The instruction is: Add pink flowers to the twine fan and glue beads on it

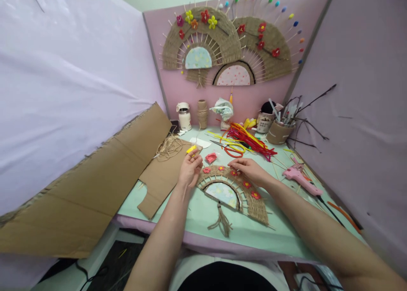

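A woven twine fan (259, 208) lies on the table, with several red flowers with yellow centres along its band. Its half-round centre (221, 192) has pale blue patterned fabric, and a twine tassel (223, 224) hangs from the bottom. My left hand (190, 171) is raised by the fan's left end, fingers closed on a small yellow block (191, 149). Over the top of the band, my right hand (249, 170) has thumb and finger pinched together close to one red flower (233, 172). Whatever sits in that pinch is too small to make out. A red lump in clear wrap (210, 157) lies between the hands.
Behind are scissors (230, 146), red and yellow pipe cleaners (251, 138), loose twine (170, 146) and a twine spool (202, 114). A pink glue gun (302, 180) lies right, below a pot of twigs (280, 132). Cardboard (165, 172) covers the left; finished fans (232, 40) hang behind.
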`<state>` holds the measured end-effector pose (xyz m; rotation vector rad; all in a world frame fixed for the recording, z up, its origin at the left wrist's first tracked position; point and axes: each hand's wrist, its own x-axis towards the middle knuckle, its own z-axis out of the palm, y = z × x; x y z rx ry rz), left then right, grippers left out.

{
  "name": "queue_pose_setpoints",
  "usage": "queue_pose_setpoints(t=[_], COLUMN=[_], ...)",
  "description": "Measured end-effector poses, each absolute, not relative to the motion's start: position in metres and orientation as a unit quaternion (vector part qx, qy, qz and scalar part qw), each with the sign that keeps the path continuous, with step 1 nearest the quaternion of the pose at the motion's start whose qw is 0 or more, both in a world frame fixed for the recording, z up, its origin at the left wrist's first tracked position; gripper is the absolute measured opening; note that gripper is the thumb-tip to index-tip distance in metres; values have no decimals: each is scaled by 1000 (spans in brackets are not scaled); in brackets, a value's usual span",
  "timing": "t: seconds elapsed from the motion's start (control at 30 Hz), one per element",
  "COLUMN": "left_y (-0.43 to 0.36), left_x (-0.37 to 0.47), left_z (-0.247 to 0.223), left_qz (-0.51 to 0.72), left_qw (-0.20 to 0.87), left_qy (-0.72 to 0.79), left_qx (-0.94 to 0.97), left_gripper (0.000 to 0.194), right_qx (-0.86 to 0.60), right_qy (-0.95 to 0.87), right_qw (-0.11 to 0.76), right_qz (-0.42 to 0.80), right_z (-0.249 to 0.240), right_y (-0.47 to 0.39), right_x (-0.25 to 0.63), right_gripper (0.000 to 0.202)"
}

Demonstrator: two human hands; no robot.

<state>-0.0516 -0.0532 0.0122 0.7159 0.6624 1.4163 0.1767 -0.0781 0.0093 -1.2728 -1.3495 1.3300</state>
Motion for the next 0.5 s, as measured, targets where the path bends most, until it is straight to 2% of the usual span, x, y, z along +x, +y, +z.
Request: queue_pose_setpoints(t=[0.1,0.2,0.33,0.5], left_y=[-53,-53,-54,-54], left_x=[-52,-52,-48,-46], left_z=[12,11,3,-9], left_qz=[617,605,549,480], left_qw=[657,621,490,307], left_qy=[312,347,423,468], left_qx=[300,357,529,676], left_gripper=[32,32,32,43], right_qx=[-505,-509,-518,-512], right_qy=[-547,-553,-551,-566], right_qw=[415,416,410,413], right_qz=[523,512,510,497], right_z=[8,10,15,17], right_y=[-78,-78,-79,-80], right_x=[178,178,177,177], right_gripper=[30,29,31,31])
